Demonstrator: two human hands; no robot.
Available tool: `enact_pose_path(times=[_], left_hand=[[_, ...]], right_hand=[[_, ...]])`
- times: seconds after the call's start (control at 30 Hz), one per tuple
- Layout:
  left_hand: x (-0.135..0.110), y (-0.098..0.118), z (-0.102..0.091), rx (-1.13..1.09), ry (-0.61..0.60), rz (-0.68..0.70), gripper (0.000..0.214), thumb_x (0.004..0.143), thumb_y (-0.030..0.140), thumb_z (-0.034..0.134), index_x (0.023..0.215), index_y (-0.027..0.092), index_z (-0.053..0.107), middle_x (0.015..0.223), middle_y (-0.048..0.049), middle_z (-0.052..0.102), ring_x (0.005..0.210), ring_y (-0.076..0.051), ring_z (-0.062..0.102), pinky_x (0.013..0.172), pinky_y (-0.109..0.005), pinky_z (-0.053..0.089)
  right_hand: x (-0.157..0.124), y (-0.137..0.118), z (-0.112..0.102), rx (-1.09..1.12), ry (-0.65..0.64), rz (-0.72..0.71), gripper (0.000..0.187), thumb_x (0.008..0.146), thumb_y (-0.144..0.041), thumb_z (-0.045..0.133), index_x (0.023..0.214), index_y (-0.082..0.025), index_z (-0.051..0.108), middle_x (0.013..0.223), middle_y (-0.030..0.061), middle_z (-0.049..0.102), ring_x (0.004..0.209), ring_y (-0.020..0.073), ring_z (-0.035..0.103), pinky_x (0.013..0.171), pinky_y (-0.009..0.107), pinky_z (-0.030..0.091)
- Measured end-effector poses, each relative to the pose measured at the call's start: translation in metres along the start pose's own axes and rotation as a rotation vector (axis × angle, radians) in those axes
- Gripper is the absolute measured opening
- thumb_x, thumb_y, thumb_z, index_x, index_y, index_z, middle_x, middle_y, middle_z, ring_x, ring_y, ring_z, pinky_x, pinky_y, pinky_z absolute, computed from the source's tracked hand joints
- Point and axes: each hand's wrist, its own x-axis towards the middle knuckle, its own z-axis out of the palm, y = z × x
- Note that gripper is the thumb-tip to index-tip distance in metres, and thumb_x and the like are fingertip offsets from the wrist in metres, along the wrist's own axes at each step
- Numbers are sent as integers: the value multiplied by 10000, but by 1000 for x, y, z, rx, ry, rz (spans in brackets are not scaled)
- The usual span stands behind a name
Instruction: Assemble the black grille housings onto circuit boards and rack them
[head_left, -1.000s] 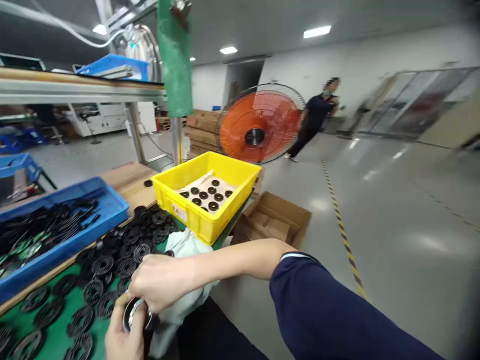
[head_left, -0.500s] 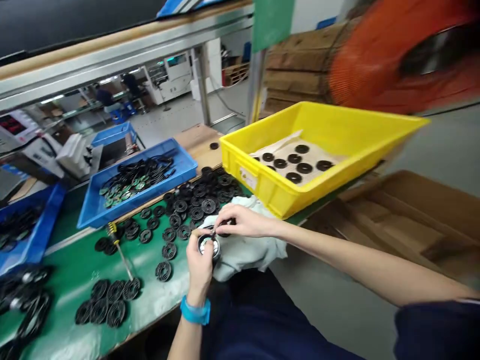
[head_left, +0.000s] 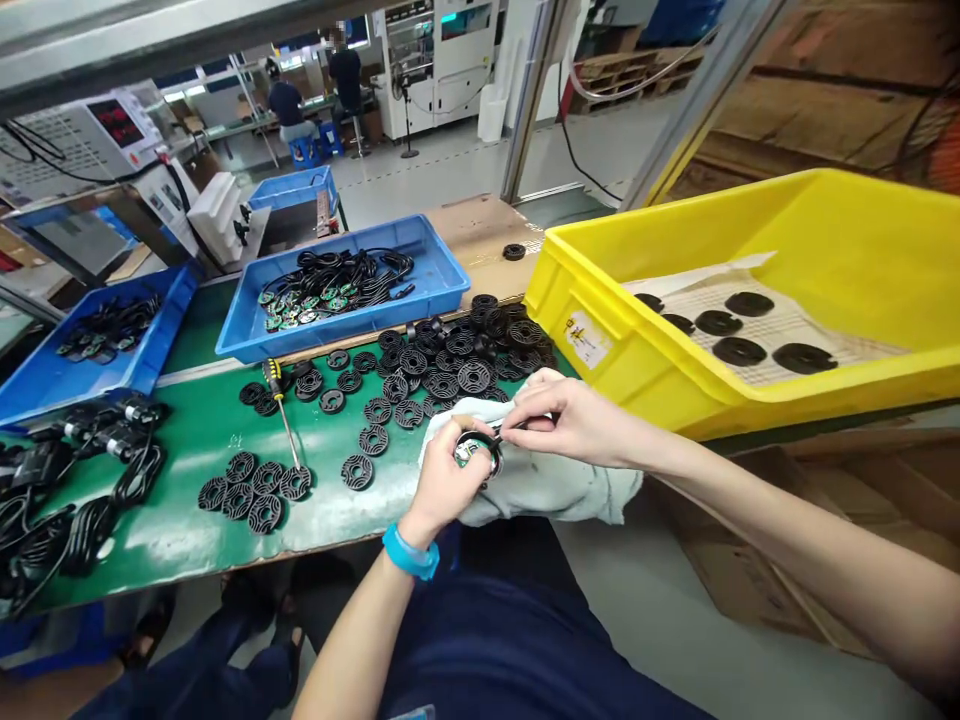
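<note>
Camera view swung left since half a second ago — orange fan (head_left: 948,160) now sliver at right edge. Left hand (head_left: 446,478) curled round black-rimmed part (head_left: 474,452) over pale cloth (head_left: 559,490); right hand (head_left: 574,425) pinching thin dark piece (head_left: 517,429) at its rim. Disc heap (head_left: 459,362) crowds bench (head_left: 180,430) just beyond; screwdriver (head_left: 277,386) lies left, tip at disc cluster (head_left: 238,501). Yellow bin (head_left: 645,372) at right: black discs (head_left: 739,351) on paper (head_left: 799,320). Blue tray (head_left: 360,325) behind: black cables (head_left: 358,270), green boards (head_left: 307,312).

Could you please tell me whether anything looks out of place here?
Possibly one round black disc: it sits alone on the brown board beyond the green bench top, apart from the heap of similar discs.
</note>
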Motion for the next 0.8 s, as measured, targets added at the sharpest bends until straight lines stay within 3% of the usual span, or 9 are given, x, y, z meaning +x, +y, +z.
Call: enact_pose_path(times=[0.2,0.47,0.57,0.67,0.73,0.8], left_hand=[[14,0,-18,-22,-179,-2,170,738,148,562,877,191,650,893,-11,669,862,-172,599,847,-280,478],[15,-6,-21,-100,-210,25,197,828,247,603,997,176,673,1009,-47,702,992,-210,640,952,-328,491],[7,-5,-24,-151,-77,90,251,918,336,585,1084,173,677,1108,-84,707,1089,-234,650,1010,-361,488],[-11,-3,-43,-76,217,173,245,975,353,542,1102,183,667,1125,-96,699,1091,-230,657,1002,-372,504],[-29,-5,-64,80,413,193,220,997,351,535,1088,193,658,1094,-91,692,1052,-219,656,961,-367,516],[-49,-12,-88,349,526,173,198,990,343,573,1104,201,649,1095,-88,676,1054,-222,641,958,-378,504]], right_hand=[[10,-7,-10,-64,-124,-10,294,913,-457,647,800,-251,823,598,11,648,665,170,469,792,359,349],[14,-11,-10,-152,-149,-53,301,943,-447,619,810,-261,815,651,14,688,681,172,458,804,362,335],[13,-11,-10,-157,-144,-48,305,932,-460,622,804,-265,819,608,18,649,684,188,441,775,367,340],[13,-10,-9,-150,-144,-54,299,930,-449,624,804,-258,816,579,20,607,675,196,426,778,389,352],[13,-8,-9,-145,-142,-70,294,937,-441,624,808,-255,812,581,22,600,672,199,422,790,408,356],[13,-5,-7,-142,-126,-88,300,945,-451,621,806,-263,809,572,26,584,683,210,421,785,418,355]])
